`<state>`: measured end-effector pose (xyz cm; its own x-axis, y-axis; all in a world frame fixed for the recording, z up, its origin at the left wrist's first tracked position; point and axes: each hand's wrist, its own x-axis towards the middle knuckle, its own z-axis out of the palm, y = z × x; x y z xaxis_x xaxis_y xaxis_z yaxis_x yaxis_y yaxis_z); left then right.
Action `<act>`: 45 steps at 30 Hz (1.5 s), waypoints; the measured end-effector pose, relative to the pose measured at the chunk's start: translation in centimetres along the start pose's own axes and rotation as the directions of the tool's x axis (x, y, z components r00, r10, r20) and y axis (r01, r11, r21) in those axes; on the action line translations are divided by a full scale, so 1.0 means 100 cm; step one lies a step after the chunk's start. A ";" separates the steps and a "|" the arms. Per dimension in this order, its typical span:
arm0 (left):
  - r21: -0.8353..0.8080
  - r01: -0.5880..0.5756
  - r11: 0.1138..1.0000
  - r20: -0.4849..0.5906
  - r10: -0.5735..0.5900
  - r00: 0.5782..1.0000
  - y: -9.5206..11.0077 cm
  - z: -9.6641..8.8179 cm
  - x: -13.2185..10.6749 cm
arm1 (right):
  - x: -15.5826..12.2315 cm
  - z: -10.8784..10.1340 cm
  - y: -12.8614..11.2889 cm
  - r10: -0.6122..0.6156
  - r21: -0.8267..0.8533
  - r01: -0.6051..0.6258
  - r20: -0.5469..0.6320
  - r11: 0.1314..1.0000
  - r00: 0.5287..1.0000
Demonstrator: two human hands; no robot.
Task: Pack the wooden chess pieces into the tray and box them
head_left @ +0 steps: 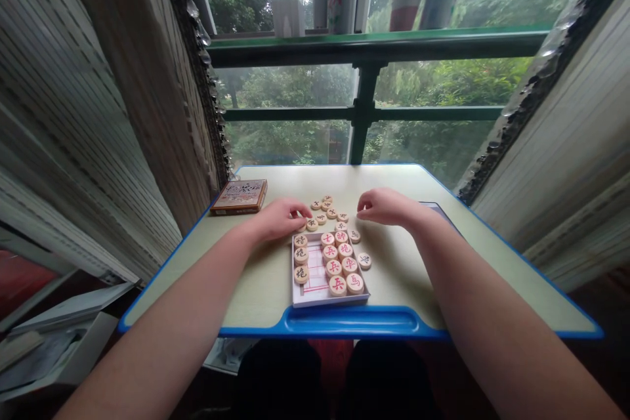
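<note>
My left hand [288, 216] reaches in beyond the box's upper left corner, thumb and fingers bent around a partly hidden xiangqi piece [300, 228]. A black-marked piece [312, 224] lies just beside its fingertips. On the other side, my right hand [381, 205] is held with fingers curled inward, right of the loose pieces; whatever is inside them is hidden. Between my arms sits a shallow white box [315, 304]. Three black-marked pieces [300, 255] form its left column, and several red-marked pieces [333, 268] fill two columns at right. Its middle shows a red-lined floor.
Several loose black-marked pieces [331, 213] lie behind the box, and one [364, 260] is at its right. A brown decorated box lid [239, 197] rests at the table's left. The table [266, 315] has a blue rim. Cans [343, 0] stand on the window ledge.
</note>
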<state>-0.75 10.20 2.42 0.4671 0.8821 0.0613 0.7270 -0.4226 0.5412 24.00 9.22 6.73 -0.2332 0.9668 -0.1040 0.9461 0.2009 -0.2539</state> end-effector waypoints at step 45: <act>0.105 -0.030 0.994 -0.018 0.032 0.999 0.017 -0.016 -0.011 | -0.014 -0.006 -0.016 0.092 -0.122 -0.054 0.326 0.991 0.941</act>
<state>-0.80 8.88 4.57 0.4807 0.8718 0.0940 0.7615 -0.4681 0.4483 22.96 7.62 7.88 -0.2061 0.8766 -0.4348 0.9777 0.1662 -0.1283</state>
